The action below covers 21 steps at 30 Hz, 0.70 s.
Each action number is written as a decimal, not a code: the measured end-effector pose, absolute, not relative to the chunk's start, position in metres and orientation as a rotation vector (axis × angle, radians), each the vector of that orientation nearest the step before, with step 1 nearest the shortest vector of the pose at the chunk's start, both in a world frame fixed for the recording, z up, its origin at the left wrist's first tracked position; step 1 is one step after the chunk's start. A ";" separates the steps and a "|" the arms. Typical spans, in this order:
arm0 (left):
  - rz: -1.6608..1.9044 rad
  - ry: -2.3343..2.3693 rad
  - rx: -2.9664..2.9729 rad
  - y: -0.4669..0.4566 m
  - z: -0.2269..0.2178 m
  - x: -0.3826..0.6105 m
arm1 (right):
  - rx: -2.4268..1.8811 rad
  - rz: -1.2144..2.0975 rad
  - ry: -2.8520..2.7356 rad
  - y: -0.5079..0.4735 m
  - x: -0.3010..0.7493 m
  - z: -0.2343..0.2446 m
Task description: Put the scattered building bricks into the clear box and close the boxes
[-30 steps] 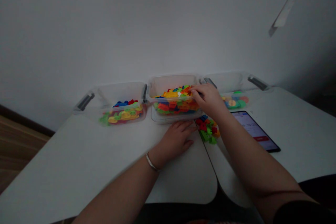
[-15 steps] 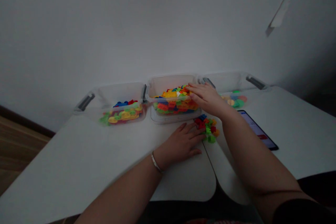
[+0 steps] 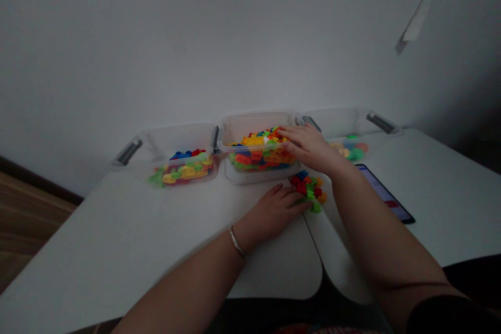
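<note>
My left hand (image 3: 274, 212) lies flat on the white table (image 3: 117, 229), its fingertips touching a small loose pile of red, green, blue and orange plastic bricks (image 3: 307, 190). My right hand (image 3: 307, 147) reaches over the front rim of the middle clear plastic box (image 3: 254, 126), with its fingertips just above the mixed bricks inside. That hand hides part of the box's right end. Neither hand shows anything held. A thin metal bangle (image 3: 237, 242) circles my left wrist.
A clear box (image 3: 176, 138) at the left holds blue, red, yellow and green pieces. Another clear box (image 3: 332, 121) at the right holds round coloured pieces. A lit phone (image 3: 385, 201) lies right of my right forearm. The table has a seam beneath the bricks.
My left hand has slid right, and its fingertips now reach the loose pile. My right hand has moved slightly left over the middle box.
</note>
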<state>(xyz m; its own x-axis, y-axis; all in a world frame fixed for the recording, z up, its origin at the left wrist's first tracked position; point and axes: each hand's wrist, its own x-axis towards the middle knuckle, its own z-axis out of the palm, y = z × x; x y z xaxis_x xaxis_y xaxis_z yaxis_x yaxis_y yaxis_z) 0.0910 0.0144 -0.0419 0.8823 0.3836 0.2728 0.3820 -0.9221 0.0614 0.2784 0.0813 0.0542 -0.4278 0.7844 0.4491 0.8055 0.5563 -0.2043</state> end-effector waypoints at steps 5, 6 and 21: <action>0.518 0.590 3.031 0.016 -0.046 0.099 | -1.273 -0.072 -2.288 0.081 0.278 0.054; 0.528 0.596 3.009 0.016 -0.045 0.100 | -1.271 -0.072 -2.288 0.081 0.278 0.055; 0.475 0.708 2.985 0.020 -0.035 0.085 | -1.254 -0.038 -2.271 0.082 0.278 0.052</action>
<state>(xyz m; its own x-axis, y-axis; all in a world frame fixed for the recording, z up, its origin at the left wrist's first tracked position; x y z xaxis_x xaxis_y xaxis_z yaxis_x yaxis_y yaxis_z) 0.0852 0.0204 -0.0351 0.8493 0.4439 0.2856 0.4326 -0.8954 0.1054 0.2783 0.0819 0.0519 -0.4207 0.7770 0.4683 0.7921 0.5663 -0.2280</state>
